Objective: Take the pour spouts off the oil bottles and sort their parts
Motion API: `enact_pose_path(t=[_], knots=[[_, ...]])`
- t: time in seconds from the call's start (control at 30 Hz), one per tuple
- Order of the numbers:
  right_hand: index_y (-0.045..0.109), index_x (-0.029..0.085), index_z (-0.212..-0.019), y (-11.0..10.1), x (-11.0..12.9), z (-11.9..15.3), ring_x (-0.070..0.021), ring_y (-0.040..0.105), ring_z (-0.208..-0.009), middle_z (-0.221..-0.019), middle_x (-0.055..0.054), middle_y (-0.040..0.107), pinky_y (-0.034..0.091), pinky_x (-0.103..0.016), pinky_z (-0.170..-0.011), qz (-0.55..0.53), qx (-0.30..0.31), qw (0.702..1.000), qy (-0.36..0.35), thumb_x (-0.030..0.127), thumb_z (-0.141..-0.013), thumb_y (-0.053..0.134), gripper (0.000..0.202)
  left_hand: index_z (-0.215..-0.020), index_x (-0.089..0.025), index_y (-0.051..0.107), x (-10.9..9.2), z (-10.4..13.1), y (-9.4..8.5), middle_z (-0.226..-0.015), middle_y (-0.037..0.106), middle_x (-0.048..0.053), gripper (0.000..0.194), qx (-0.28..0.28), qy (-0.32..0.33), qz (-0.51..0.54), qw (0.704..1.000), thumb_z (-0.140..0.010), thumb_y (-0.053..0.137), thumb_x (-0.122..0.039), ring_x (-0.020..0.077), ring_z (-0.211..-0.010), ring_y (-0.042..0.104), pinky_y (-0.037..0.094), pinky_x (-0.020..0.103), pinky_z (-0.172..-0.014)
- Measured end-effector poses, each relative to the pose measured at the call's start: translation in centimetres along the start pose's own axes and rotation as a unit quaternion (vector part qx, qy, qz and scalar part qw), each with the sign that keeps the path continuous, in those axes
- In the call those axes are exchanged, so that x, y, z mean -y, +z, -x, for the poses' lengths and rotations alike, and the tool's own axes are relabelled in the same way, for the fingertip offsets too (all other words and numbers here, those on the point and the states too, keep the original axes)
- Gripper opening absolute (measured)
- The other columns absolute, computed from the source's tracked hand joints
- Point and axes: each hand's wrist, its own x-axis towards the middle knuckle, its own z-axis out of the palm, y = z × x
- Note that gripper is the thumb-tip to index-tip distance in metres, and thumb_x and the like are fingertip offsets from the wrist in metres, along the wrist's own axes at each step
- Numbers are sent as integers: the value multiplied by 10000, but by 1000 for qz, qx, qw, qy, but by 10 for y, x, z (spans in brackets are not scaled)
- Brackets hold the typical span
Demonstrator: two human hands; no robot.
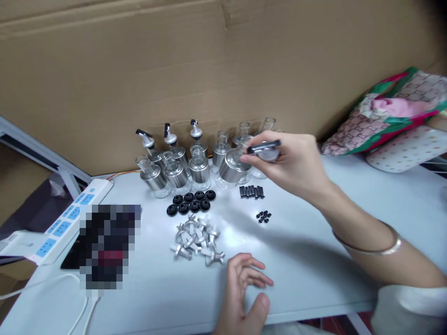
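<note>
My right hand (296,165) is raised over the back of the table, pinching a small silver spout cap with a black lever (265,149) just above a tilted glass-and-steel bottle (232,167). My left hand (242,291) rests near the front edge with fingers loosely apart, holding nothing, just right of a pile of silver spouts (195,239). Several small bottles (174,172) stand in a cluster at the back; three (169,137) carry spout caps. Black round gaskets (191,202), short black tubes (251,191) and tiny black rings (263,216) lie in groups between.
A large cardboard sheet (195,60) walls off the back. A white power strip with blue sockets (64,221) lies at the left beside a blurred dark object (108,246). Patterned bags (394,111) sit at the right rear. A white cable (82,309) trails at front left.
</note>
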Motion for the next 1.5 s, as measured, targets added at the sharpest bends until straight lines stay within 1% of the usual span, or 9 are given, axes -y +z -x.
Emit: enact_pose_path(t=[0.23, 0.7, 0.9, 1.0, 1.07, 1.17, 1.3, 1.4, 1.5], knots=[[685, 161, -931, 41, -9, -19, -244, 688, -765, -841, -73, 730, 491, -349, -701, 38, 53, 997, 42, 208, -787, 709, 153, -1165, -198, 434, -2, 1, -1, -1077, 547, 101, 486, 26, 7, -25, 999, -880, 544, -576, 213, -939, 595, 421, 388, -864], [674, 132, -969, 66, -26, -17, -263, 698, -834, -895, -97, 742, 504, -346, -746, 65, 68, 995, 44, 152, -784, 712, 190, -1157, -191, 461, 0, 1, -2, -1075, 551, 95, 476, 30, 7, -31, 999, -883, 543, -570, 205, -936, 585, 419, 382, -860], [593, 172, -945, 57, -26, -7, -235, 666, -879, -980, -93, 704, 501, -346, -767, 33, -9, 999, -15, 170, -814, 621, 134, -1169, -207, 462, 0, 1, -2, -1082, 559, 89, 460, 17, 9, -14, 1000, -880, 565, -550, 198, -933, 591, 424, 372, -857], [533, 199, -834, 40, -14, 14, -219, 635, -777, -835, -66, 663, 489, -335, -706, 26, -49, 998, -29, 294, -831, 603, 117, -1139, -205, 482, -1, 1, -1, -1050, 572, 80, 448, 1, 8, 11, 1000, -867, 592, -543, 191, -904, 605, 435, 363, -842], [520, 189, -875, 30, -5, 34, -193, 610, -683, -773, -49, 636, 480, -311, -640, -10, -7, 1000, 0, 317, -841, 571, 142, -1108, -202, 501, -2, 0, 1, -1032, 581, 77, 433, -21, 8, 28, 999, -859, 605, -539, 190, -885, 612, 447, 355, -826], [499, 153, -1038, 22, 6, 69, -164, 619, -657, -828, -60, 661, 483, -279, -610, -99, 115, 988, 23, 249, -898, 433, 182, -1147, -221, 500, -2, -3, 5, -1146, 566, 101, 438, -82, 18, 30, 996, -853, 620, -523, 215, -976, 608, 464, 349, -833], [533, 175, -920, 26, 14, 103, -159, 628, -626, -734, -33, 662, 456, -259, -585, -151, 217, 959, 107, 307, -986, 355, 232, -1290, -261, 437, -3, -5, 11, -1415, 425, 131, 462, -165, 53, -9, 985, -895, 591, -443, 284, -1281, 466, 438, 384, -967], [527, 152, -1023, 30, 17, 116, -144, 577, -475, -581, 21, 603, 403, -242, -497, -154, 257, 946, 128, 343, -997, 332, 274, -1356, -269, 400, -3, -6, 14, -1493, 363, 121, 493, -160, 50, -32, 985, -913, 569, -403, 290, -1360, 385, 398, 403, -1041], [527, 103, -1070, 30, 16, 121, -158, 579, -434, -530, 13, 599, 388, -249, -469, -120, 278, 948, 96, 327, -1007, 271, 346, -1393, -246, 390, -1, -6, 16, -1479, 390, 131, 563, -141, 18, -37, 989, -897, 587, -426, 292, -1330, 413, 402, 397, -1041]])
